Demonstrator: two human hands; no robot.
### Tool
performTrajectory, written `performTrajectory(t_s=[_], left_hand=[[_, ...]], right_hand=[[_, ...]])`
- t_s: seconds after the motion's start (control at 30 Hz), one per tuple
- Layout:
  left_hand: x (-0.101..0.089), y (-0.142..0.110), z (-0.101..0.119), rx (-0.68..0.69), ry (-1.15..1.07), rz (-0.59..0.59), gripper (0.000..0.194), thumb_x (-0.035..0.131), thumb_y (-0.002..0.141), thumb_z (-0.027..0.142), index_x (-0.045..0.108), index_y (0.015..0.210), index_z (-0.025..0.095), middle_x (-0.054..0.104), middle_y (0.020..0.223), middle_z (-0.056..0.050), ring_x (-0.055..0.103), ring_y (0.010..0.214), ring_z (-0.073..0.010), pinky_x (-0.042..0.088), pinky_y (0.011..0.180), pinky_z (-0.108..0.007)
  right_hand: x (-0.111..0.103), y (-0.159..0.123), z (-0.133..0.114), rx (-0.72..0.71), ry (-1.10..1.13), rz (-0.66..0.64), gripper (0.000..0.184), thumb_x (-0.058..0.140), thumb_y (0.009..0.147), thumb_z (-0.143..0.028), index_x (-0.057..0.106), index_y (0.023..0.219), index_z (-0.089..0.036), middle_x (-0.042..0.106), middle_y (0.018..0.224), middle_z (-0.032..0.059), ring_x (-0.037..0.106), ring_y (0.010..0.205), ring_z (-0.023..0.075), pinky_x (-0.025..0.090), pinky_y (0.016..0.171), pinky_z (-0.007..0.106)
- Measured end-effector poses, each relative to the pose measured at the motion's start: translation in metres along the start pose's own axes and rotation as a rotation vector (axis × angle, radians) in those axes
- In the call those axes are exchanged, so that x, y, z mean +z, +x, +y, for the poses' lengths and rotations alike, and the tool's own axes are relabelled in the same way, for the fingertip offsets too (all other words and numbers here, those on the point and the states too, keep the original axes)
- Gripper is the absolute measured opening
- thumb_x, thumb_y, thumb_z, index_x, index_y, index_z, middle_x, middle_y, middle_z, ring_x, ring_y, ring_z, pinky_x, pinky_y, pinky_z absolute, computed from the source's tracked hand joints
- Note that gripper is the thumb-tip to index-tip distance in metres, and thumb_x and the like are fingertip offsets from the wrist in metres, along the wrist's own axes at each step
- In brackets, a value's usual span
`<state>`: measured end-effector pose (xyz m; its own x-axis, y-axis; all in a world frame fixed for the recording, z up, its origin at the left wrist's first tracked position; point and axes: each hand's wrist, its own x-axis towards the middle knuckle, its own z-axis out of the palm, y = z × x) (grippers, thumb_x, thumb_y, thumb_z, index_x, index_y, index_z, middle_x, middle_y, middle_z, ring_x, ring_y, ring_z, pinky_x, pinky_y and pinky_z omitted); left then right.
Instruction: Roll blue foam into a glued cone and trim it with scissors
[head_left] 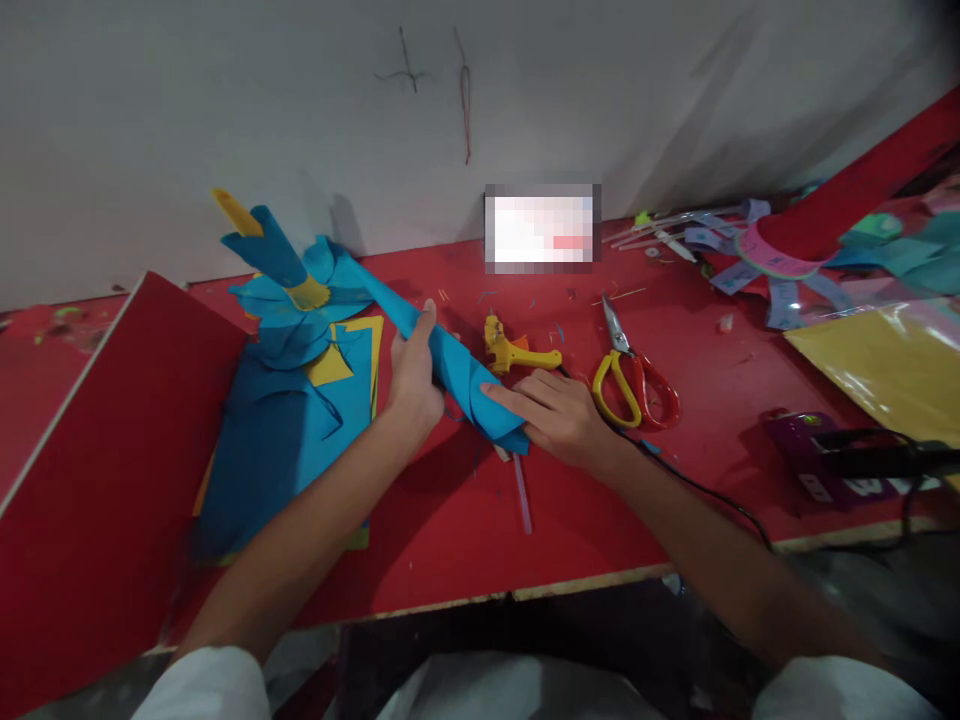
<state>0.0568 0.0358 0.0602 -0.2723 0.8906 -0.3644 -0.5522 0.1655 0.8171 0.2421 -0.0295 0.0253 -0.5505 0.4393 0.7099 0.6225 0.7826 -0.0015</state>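
A sheet of blue paper rolled into a long cone (452, 368) slants across the middle, its narrow end up to the left and its wider end down to the right. My left hand (414, 375) is closed around its middle, thumb on top. At the wider end, my right hand (559, 412) grips the edge, with fingers lying on the paper. Just beyond my right hand lies a yellow glue gun (517, 350). Scissors (626, 375) with one yellow and one red handle rest to its right. A clear glue stick (523, 495) lies below the cone.
Blue and yellow paper sheets (289, 470) and blue paper shapes (300, 335) lie left, beside a red panel (112, 480). A pixelated screen (541, 228) stands against the wall. Right are a purple box (814, 455), yellow sheets (885, 360) and a black cable (712, 487).
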Motion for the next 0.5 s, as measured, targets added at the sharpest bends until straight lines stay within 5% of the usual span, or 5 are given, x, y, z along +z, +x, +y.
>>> performTrajectory(t_s=[0.17,0.5], left_hand=[[-0.001,0.009,0.015,-0.012,-0.019,0.024,0.048,0.099,0.067,0.044,0.057,0.082,0.024,0.065,0.066,0.005,0.063,0.057,-0.0135,0.053,0.058,-0.027],[0.005,0.013,0.051,-0.051,-0.109,0.029,0.03,0.073,0.098,0.028,0.056,0.074,0.02,0.057,0.059,0.004,0.056,0.05,-0.0093,0.052,0.056,-0.023]], right_hand=[[-0.003,0.001,0.001,0.013,0.028,0.004,0.044,0.044,0.103,-0.004,0.071,0.137,-0.014,0.065,0.08,0.0049,0.058,0.076,0.0197,0.047,0.072,0.034],[-0.001,-0.002,0.002,0.058,0.074,-0.028,0.043,0.047,0.107,-0.008,0.067,0.144,-0.017,0.065,0.08,0.0048,0.06,0.078,0.0193,0.049,0.073,0.032]])
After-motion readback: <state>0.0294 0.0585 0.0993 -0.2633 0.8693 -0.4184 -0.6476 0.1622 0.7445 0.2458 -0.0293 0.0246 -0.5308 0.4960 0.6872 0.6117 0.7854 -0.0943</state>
